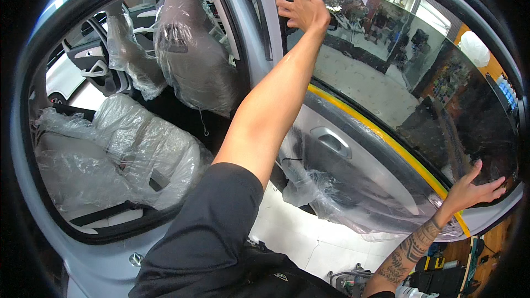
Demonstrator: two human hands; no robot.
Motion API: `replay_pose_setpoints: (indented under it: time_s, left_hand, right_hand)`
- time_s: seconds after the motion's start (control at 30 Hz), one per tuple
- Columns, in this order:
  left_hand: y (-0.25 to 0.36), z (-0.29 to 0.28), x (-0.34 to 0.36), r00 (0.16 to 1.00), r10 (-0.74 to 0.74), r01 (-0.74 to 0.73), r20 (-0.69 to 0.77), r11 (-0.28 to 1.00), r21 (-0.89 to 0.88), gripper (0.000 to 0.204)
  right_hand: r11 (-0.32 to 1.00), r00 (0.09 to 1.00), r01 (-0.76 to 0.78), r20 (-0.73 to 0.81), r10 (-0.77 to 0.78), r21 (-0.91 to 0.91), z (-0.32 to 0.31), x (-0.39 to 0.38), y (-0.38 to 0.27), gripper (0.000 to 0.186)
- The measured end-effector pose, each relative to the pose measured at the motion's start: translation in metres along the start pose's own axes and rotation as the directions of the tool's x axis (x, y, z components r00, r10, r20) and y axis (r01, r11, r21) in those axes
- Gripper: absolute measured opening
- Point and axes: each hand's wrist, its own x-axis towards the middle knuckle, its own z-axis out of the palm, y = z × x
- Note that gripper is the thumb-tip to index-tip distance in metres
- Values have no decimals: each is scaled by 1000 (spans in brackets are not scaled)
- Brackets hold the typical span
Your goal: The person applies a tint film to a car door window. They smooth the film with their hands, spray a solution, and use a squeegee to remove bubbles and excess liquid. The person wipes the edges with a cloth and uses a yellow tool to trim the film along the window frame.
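One dark window [359,66] lay in the door [367,174] at right. The left hand [305,10] was at its far left corner, the right hand [468,192] at its near right, both with fingers spread apart; whether they touched it, I couldn't tell. Tape [386,139] edged its near side.

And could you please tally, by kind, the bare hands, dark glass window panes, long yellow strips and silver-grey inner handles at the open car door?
Bare left hand and bare right hand: 2
Dark glass window pane: 1
Long yellow strip below the glass: 1
Silver-grey inner handle: 1
Total: 5
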Motion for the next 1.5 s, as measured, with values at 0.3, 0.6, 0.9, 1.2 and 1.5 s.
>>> replay_pose_setpoints:
  time_s: [0.3,0.6,0.9,1.2,1.5]
  left_hand:
    - [-28,-38,-21,969,244,-244,-42,908,-341,70]
    - [-120,-49,-97,824,384,-319,417,922,-218,94]
    - [-146,-37,-88,785,413,-349,462,911,-221,126]
    - [-144,-38,-91,769,386,-323,510,923,-210,100]
    - [-143,-32,-90,739,352,-371,574,924,-89,121]
  right_hand:
    - [731,820,329,203,-536,598,3,32,-146,57]
    - [353,400,807,1,-916,474,109,20,-322,45]
    - [398,398,891,47,-916,220,167,4,-396,50]
    - [379,382,924,134,-914,-52,184,-17,-399,86]
    - [396,394,918,104,-913,2,180,-13,-398,81]
